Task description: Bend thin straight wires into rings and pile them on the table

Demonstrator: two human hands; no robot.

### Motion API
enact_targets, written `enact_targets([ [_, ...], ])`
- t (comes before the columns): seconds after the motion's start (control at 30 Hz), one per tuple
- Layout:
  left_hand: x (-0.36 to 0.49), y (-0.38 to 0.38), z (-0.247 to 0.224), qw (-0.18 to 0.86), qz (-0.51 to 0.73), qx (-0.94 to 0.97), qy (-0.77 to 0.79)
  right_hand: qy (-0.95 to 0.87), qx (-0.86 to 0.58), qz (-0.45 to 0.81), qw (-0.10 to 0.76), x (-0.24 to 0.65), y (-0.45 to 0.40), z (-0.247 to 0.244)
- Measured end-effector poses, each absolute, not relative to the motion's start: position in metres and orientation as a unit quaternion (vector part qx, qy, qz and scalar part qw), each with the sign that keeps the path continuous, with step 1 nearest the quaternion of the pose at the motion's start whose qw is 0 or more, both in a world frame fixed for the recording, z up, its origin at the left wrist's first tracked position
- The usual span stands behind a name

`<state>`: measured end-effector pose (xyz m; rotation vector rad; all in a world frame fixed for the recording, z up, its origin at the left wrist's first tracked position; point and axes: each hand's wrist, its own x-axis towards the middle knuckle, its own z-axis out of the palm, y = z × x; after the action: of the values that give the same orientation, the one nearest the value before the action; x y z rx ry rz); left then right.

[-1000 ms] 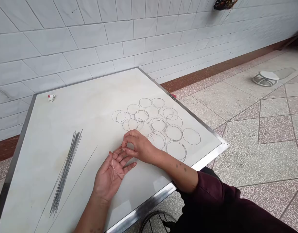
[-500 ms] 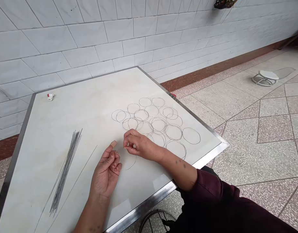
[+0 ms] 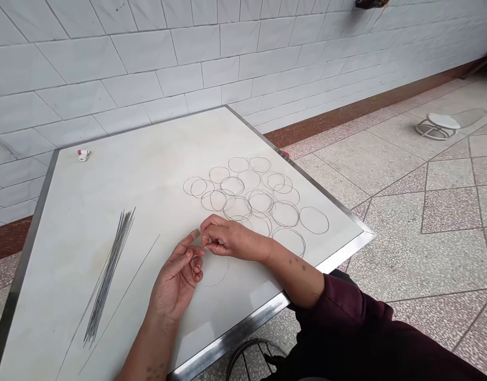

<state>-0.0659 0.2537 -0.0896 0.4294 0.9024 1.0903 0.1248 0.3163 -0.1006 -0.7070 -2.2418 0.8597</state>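
Observation:
Near the middle of the white table, my left hand [image 3: 180, 272] pinches a thin wire [image 3: 226, 272] bent into a loop, its curve hanging to the right below my hands. My right hand [image 3: 227, 238] is closed with fingertips together at the wire's upper end, close to the left fingertips. Many thin wire rings [image 3: 285, 214] lie overlapping beyond and right of my right hand. On the left lies a bundle of straight wires [image 3: 110, 275], with a single straight wire [image 3: 126, 291] lying apart beside it.
A small red and white object [image 3: 83, 155] sits at the table's far left corner. The table [image 3: 326, 267] has a metal edge and stands by a tiled wall. A white stool [image 3: 438, 124] is on the floor at right.
My left hand has moved slightly right and up, so its fingertips are nearer to those of my right hand. The wire loop has shifted a little to the right. The view has tilted slightly.

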Motion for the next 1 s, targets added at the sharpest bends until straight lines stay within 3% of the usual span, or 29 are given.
enact_targets([
  [0.53,-0.0641,0.2537,-0.0908,0.719,0.470,0.246,0.448,-0.875,-0.210,0.303,0.315,0.1242,0.3145,-0.1036],
  [1.0,-0.0669,0.2540,-0.0902,0.722,0.458,0.244,0.457,-0.833,-0.210,0.398,0.323,0.1247,0.3175,-0.1034],
])
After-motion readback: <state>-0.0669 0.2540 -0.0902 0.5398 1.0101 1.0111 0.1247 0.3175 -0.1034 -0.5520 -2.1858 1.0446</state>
